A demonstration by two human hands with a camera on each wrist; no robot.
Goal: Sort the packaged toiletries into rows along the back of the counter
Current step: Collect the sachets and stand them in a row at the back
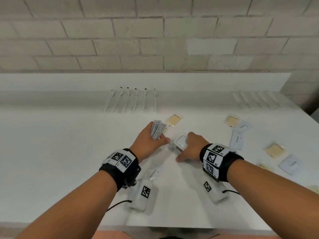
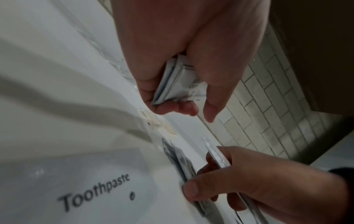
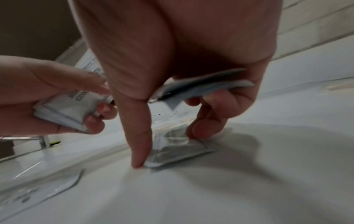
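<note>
My left hand (image 1: 155, 135) grips a stack of white sachets (image 1: 157, 129), pinched between thumb and fingers (image 2: 178, 84) a little above the white counter (image 1: 69, 152). Just to its right, my right hand (image 1: 183, 152) holds one white sachet (image 3: 201, 87) against its curled fingers. Its thumb (image 3: 138, 159) and a fingertip touch the edges of another sachet (image 3: 180, 150) that lies flat on the counter. A row of clear toothbrush packets (image 1: 131, 100) and a row of white sachets (image 1: 255, 100) lie along the back.
Loose packets are scattered at the right: yellow soap packets (image 1: 231, 120) (image 1: 275, 150) and white toothpaste sachets (image 1: 236, 140) (image 1: 290, 163). Another soap packet (image 1: 174, 120) lies beyond my hands. One toothpaste sachet (image 1: 154, 173) lies near my left wrist. A tiled wall (image 1: 155, 40) backs the counter.
</note>
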